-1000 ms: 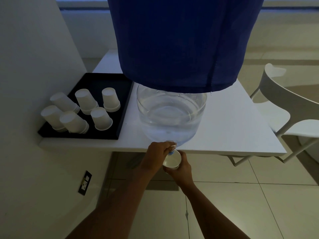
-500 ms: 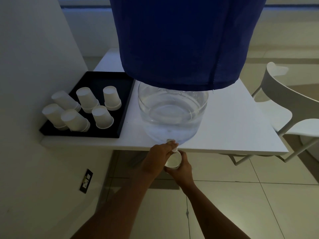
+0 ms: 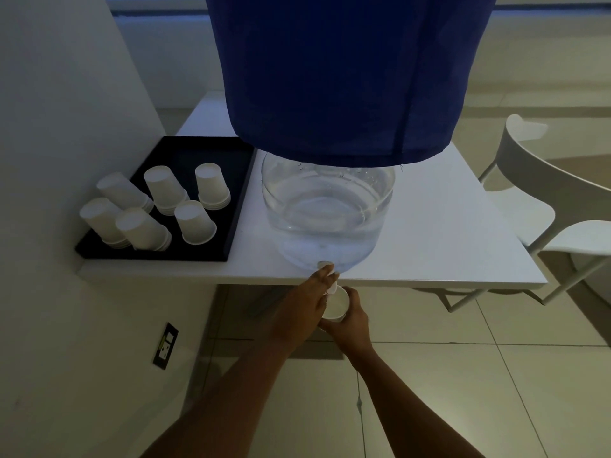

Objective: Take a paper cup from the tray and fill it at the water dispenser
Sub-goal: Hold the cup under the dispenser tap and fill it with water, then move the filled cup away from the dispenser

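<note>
A clear water dispenser (image 3: 327,213) stands on the white table (image 3: 446,233) under a dark blue cover (image 3: 344,71). Its small white tap (image 3: 331,285) juts over the table's front edge. My left hand (image 3: 302,309) grips that tap. Just below the tap, my right hand (image 3: 350,320) holds a white paper cup (image 3: 336,305) upright with its mouth under the spout. A black tray (image 3: 185,153) at the table's left carries several stacks of upturned paper cups (image 3: 195,223).
A white wall (image 3: 59,127) closes off the left side, with a socket (image 3: 165,345) low on it. A white chair (image 3: 555,206) stands to the right of the table. Pale floor tiles lie below my arms.
The view has shifted slightly and my hands sit a little higher against the table edge. My left hand stays on the tap, and the cup stays under the spout.
</note>
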{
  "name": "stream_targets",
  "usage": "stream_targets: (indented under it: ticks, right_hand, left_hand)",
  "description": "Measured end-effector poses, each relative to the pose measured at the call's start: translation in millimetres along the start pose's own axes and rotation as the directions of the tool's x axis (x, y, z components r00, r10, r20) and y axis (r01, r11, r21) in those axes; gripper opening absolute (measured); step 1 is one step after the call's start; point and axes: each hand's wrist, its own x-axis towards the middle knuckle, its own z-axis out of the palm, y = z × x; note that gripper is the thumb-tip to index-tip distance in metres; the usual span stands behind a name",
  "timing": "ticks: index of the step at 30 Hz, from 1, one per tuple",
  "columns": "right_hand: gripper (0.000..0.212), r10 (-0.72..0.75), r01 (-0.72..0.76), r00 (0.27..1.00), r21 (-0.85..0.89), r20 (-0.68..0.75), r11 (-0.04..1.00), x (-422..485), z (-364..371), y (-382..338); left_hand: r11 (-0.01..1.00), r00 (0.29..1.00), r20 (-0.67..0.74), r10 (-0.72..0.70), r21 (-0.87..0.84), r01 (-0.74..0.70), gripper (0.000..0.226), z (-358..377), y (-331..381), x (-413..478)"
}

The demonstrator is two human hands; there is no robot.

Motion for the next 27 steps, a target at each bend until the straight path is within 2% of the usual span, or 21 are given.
stream_targets:
  ticks: [3, 6, 8, 10, 13, 16, 27]
  right_hand:
    - [0.064, 0.017, -0.017, 1.0, 0.007, -0.012, 1.0, -5.7, -4.6, 5.4]
    - [0.068, 0.03, -0.03, 0.999, -0.001, -0.042, 1.0, -12.9, -14.4, 9.0]
    - [0.07, 0.042, -0.042, 0.997, -0.009, -0.063, 0.999, -18.0, -23.4, 11.2]
    - [0.069, 0.05, -0.051, 0.995, -0.011, -0.091, 0.999, -23.2, -34.0, 14.1]
    - [0.07, 0.055, -0.06, 0.991, -0.036, -0.121, 0.998, -28.6, -51.2, 16.7]
    - [0.069, 0.06, -0.065, 0.986, -0.03, -0.155, 0.997, -31.1, -73.4, 14.5]
    - [0.071, 0.047, -0.044, 0.947, 0.017, -0.318, 0.999, 0.4, -160.5, -11.0]
  left_hand:
    - [1.0, 0.999, -0.031, 0.009, -0.005, -0.009, 0.076, 10.8, -8.1, -14.6]
    - [0.975, 0.977, -0.085, -0.197, -0.123, 0.186, 0.088, 21.7, -8.7, -34.5]
    - [0.936, 0.948, -0.011, -0.317, -0.167, 0.311, 0.088, 33.6, -8.7, -43.5]
    - [0.906, 0.925, 0.102, -0.365, -0.187, 0.379, 0.086, 47.3, -4.1, -44.3]
    - [0.873, 0.914, 0.197, -0.355, -0.279, 0.4, 0.079, 62.8, 13.8, -33.9]
    - [0.849, 0.914, 0.214, -0.344, -0.344, 0.4, 0.072, 76.8, 37.8, -20.6]
    - [0.892, 0.961, 0.152, -0.229, -0.362, 0.27, 0.073, 98.7, 114.1, 54.6]
